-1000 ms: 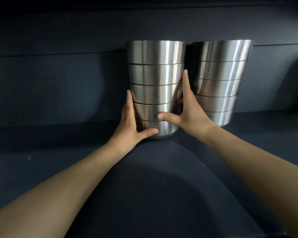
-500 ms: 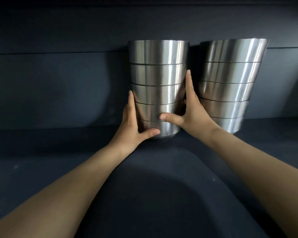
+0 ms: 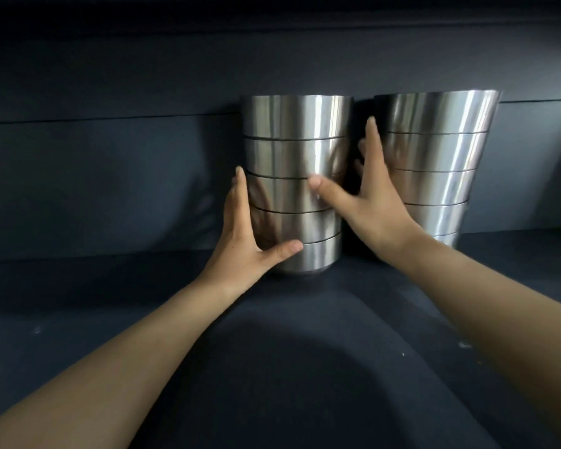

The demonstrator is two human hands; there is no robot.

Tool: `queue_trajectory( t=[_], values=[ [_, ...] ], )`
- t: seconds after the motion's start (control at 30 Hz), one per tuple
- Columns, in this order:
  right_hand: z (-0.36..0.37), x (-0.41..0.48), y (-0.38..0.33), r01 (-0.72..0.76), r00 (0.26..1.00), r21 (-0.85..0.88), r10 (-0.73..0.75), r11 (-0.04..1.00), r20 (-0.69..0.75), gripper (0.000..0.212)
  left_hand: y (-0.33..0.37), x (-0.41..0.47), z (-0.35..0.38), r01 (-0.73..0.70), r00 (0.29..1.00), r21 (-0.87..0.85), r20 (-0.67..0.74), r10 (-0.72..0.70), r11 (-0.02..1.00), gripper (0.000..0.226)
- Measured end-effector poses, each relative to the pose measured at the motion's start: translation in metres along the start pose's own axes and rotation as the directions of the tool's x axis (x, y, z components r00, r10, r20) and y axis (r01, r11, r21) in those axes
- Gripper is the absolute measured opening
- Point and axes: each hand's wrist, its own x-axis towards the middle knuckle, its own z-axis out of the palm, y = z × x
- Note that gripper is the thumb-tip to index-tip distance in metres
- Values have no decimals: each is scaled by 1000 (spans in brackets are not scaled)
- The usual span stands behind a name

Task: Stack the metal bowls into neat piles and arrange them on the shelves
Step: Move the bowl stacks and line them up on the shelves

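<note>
A pile of several nested metal bowls (image 3: 293, 150) stands upright on the dark shelf (image 3: 104, 306), close to the back wall. My left hand (image 3: 242, 241) presses flat against its left side, fingers pointing up and thumb across the lowest bowls. My right hand (image 3: 373, 209) lies against its right side, in the narrow gap to a second pile of metal bowls (image 3: 441, 163). Its fingers point up and its thumb rests on the front of the middle bowl. The second pile stands just to the right, about the same height.
The dark back wall (image 3: 110, 176) runs right behind both piles, and the underside of a shelf above (image 3: 272, 14) sits close over their rims. Bare shelf surface stretches left of the piles and in front of them.
My right hand has slid up the side of the left pile, its thumb rising from the lower bowls to the middle one. My left hand has stayed put. The view has moved closer.
</note>
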Motion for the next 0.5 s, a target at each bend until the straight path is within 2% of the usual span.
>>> queue_trajectory(
  t=[0.07, 0.13, 0.23, 0.33, 0.5],
  values=[
    [0, 14, -11, 26, 999, 35, -25, 999, -30, 108, 9, 13, -6, -35, 998, 5, -45, 35, 999, 118],
    [4, 28, -16, 21, 999, 75, -18, 997, -36, 102, 20, 29, -10, -30, 986, -91, -168, 14, 995, 102],
    [14, 42, -17, 4, 996, 140, 9, 990, -88, 106, 40, 56, -8, 79, 926, -306, -331, -184, 949, 71],
    [19, 46, -14, 13, 992, 160, 7, 987, -123, 109, 53, 74, -2, 157, 910, -364, -308, -278, 918, 64],
    [24, 48, -9, 31, 992, 176, -9, 984, -127, 110, 50, 75, 3, 165, 898, -386, -323, -301, 907, 60]
  ],
)
